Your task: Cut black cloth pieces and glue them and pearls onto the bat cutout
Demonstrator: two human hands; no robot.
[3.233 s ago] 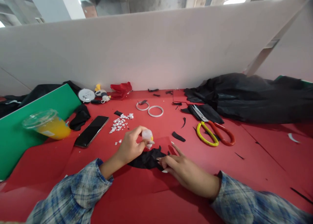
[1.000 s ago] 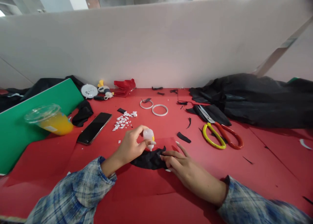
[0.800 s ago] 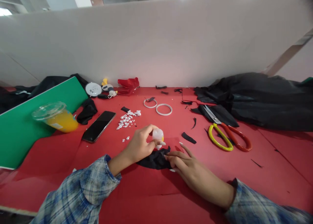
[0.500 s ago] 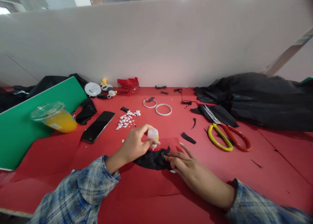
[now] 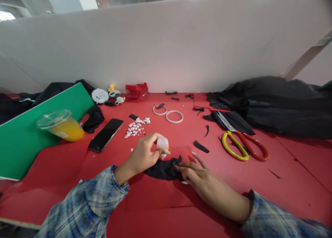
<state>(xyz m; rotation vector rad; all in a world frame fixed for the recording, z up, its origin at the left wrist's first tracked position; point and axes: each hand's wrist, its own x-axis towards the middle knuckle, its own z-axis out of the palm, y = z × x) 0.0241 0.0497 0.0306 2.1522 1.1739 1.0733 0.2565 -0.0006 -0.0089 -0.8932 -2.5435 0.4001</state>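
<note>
My left hand (image 5: 144, 153) is closed around a small whitish bottle (image 5: 162, 143), nozzle downward, at the upper edge of a piece of black fabric (image 5: 163, 170). Whether the nozzle touches the cloth I cannot tell. With thumb and fingers together, my right hand (image 5: 199, 177) pinches the right end of that fabric; one finger stretches away from the rest. The fabric lies curved and rumpled on a red sheet (image 5: 155, 196). Beyond my left hand is a pile of white beads (image 5: 134, 128), and farther back lie two whitish rings, one of them a bangle (image 5: 174, 116).
Scissors (image 5: 240, 141) with yellow and red handles lie at right, before a heap of black cloth (image 5: 280, 106). At left are a phone (image 5: 106, 135), a cup of orange drink (image 5: 64, 127) and a green board (image 5: 12, 148). Black scraps (image 5: 201, 146) are scattered about; a pale partition (image 5: 166, 47) stands behind.
The whole view has shifted slightly, so everything sits a little farther right. Both hands keep nearly the same positions and holds on the bottle and the black fabric.
</note>
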